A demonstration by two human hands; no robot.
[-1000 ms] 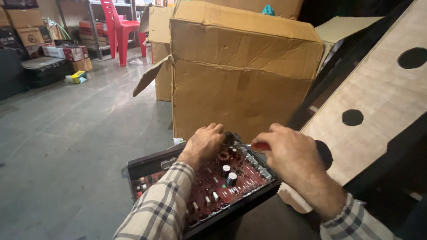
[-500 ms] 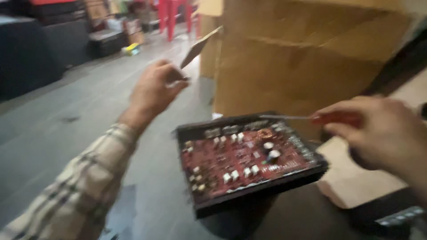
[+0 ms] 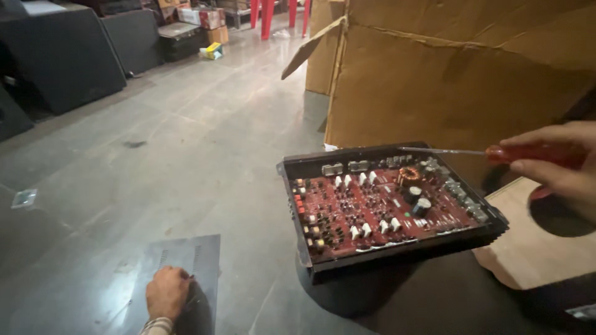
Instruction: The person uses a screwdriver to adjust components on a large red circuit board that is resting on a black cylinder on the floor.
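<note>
Grey tiled floor [image 3: 186, 124], glossy; dark cabinets [image 3: 62, 56] at far left, red chair legs [image 3: 267, 15] behind. A large, creased cardboard box [image 3: 459, 80] stands behind the work. An open black chassis [image 3: 391, 208] holds a red circuit board [image 3: 379, 208] with white and black components. Right hand [image 3: 559, 164], grip closed around a red-handled screwdriver [image 3: 496, 152], tip over the chassis's rear edge. Left hand [image 3: 166, 291] lies flat on a grey vented metal cover [image 3: 180, 260] on the floor; its fingers are hidden.
</note>
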